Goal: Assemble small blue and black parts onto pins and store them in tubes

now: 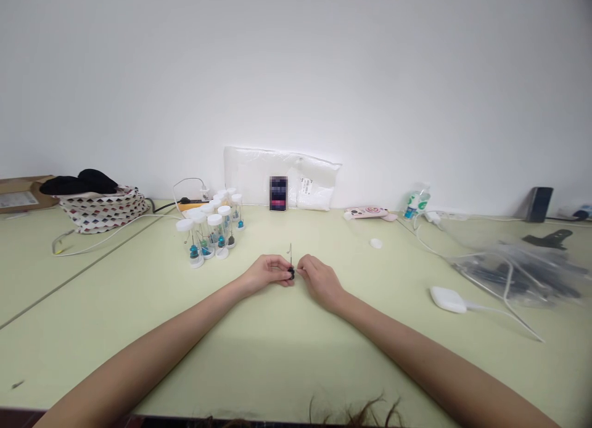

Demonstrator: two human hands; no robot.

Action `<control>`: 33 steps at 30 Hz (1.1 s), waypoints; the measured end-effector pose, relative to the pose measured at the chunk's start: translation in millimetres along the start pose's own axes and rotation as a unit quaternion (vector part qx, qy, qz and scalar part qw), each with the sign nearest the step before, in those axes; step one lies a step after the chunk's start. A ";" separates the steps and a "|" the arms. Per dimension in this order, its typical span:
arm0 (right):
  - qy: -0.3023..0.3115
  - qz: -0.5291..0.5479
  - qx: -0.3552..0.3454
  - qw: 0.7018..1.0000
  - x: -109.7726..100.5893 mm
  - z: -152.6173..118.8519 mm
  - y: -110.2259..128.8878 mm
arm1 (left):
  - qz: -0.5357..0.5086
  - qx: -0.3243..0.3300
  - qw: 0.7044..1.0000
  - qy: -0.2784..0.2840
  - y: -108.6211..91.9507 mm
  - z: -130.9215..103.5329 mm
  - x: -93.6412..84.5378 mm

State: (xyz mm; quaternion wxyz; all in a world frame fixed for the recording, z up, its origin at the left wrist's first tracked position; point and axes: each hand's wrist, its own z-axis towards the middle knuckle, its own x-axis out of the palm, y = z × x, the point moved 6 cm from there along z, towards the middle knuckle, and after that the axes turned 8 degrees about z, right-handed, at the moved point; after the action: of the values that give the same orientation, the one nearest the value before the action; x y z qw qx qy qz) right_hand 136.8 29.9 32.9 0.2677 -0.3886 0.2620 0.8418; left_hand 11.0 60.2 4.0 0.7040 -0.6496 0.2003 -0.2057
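My left hand (272, 271) pinches a small black piece (291, 273) between thumb and fingers, just above the table. A thin upright wire with a hooked tip (290, 254) rises from the piece. Close by on the other side is my right hand (319, 280), its thumb and fingertips pressed together beside the black piece. What those fingertips hold, if anything, is hidden or too small to name. To the left stand several clear tubes (195, 253) with white caps, holding blue, green or dark pieces on thin wires. A loose white cap (376, 243) lies on the right.
Against the wall are a phone (278, 195) and a clear plastic package (319, 181). A patterned basket (102, 209) sits far left. Rightward lie a pink item (367, 213), a bottle (416, 203), a white charger (448, 299), cables and a plastic bag (522, 274).
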 end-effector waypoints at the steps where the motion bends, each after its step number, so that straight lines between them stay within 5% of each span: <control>1: -0.002 0.006 -0.002 1.000 -0.8 -0.1 0.5 | 0.000 0.000 1.000 0.000 0.1 0.0 -0.1; 33: -0.046 0.060 -0.016 0.997 -11.2 0.5 4.2 | -0.007 0.001 1.000 0.002 -2.3 -1.2 0.3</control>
State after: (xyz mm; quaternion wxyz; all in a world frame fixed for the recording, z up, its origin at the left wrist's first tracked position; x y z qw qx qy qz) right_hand 140.0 24.4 43.1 0.2220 -0.3376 0.2590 0.8773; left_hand 10.5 58.8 6.2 0.7027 -0.6500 0.1972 -0.2117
